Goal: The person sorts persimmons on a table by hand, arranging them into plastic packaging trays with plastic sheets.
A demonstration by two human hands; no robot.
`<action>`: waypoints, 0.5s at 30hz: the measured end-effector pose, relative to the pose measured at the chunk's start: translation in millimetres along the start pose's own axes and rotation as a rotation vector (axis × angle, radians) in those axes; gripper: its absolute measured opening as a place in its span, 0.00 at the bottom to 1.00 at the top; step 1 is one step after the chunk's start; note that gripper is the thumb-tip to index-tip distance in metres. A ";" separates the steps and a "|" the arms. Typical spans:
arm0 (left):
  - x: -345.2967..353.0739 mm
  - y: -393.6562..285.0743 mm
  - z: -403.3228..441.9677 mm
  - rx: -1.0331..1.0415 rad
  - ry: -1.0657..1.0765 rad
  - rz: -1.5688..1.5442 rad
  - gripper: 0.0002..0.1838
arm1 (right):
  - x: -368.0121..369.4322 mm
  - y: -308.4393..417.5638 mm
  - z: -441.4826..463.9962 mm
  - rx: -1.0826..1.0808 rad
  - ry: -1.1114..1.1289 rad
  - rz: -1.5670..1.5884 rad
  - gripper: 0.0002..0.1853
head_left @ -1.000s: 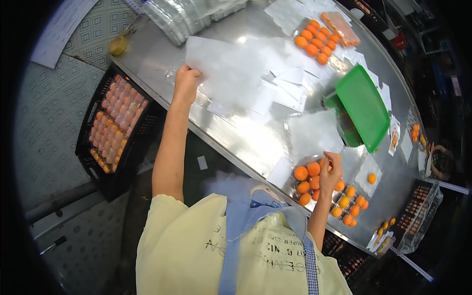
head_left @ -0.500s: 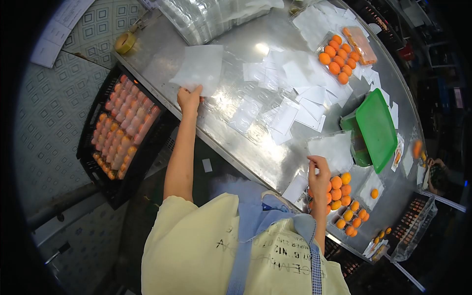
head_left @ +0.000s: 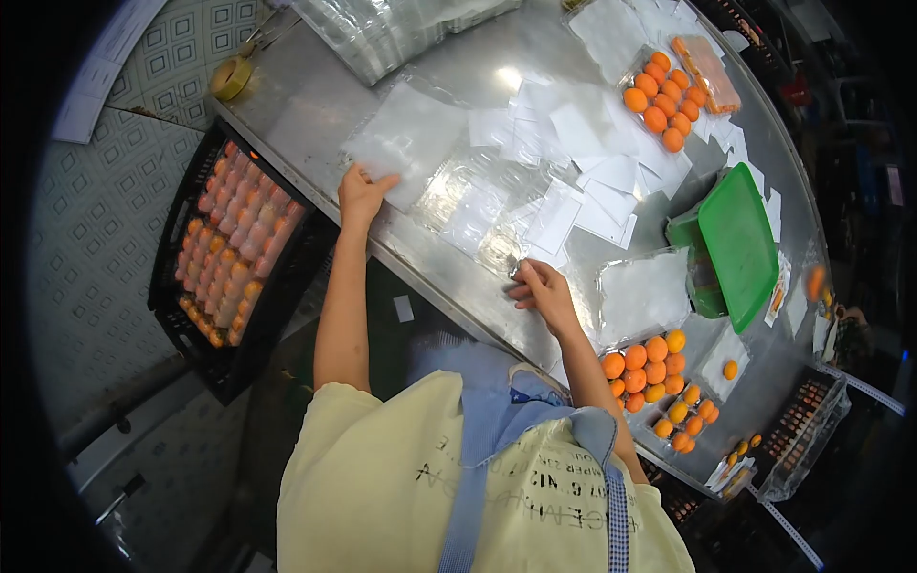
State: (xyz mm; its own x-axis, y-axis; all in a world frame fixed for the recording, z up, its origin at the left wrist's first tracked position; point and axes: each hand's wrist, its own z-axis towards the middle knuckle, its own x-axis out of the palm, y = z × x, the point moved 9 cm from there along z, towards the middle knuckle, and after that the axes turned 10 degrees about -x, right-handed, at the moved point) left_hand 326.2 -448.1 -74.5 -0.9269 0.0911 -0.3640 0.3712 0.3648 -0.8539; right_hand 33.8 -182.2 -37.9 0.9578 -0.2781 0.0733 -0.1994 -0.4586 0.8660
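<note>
My left hand [head_left: 361, 198] is at the near edge of a thin white sheet [head_left: 406, 134], its thumb spread away from the fingers and touching that edge. The sheet lies nearly flat towards the left of the metal table. My right hand [head_left: 544, 294] has its thumb and fingertips pinched together beside a shiny piece of clear plastic [head_left: 497, 250]. What sits between those fingertips is too small to make out. Right of that hand lies a clear tray with a white liner [head_left: 645, 294], and near my forearm is a clear pack of oranges [head_left: 656, 350].
White paper slips [head_left: 583, 196] overlap mid-table. A green container [head_left: 735, 248] stands right; packed oranges [head_left: 666, 100] lie behind. Stacked clear trays [head_left: 382, 43] are at the back, with a tape roll [head_left: 230, 78] left. A black crate [head_left: 172, 286] of packed fruit stands left.
My right hand has moved left, from beside the white-lined tray to the shiny clear plastic. The white sheet has turned and shifted right; my left hand stays at its near edge.
</note>
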 end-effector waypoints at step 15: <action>34.5 -139.0 -70.9 0.604 -0.324 0.737 0.33 | 19.7 -9.3 10.0 -0.019 -0.033 0.040 0.15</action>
State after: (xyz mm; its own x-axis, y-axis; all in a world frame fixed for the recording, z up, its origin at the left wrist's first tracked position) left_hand 238.8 -430.0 58.0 -0.4285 -0.1846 -0.8845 0.8952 -0.2197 -0.3878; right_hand 52.4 -191.8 -49.5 0.9418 -0.3235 0.0917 -0.2328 -0.4306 0.8720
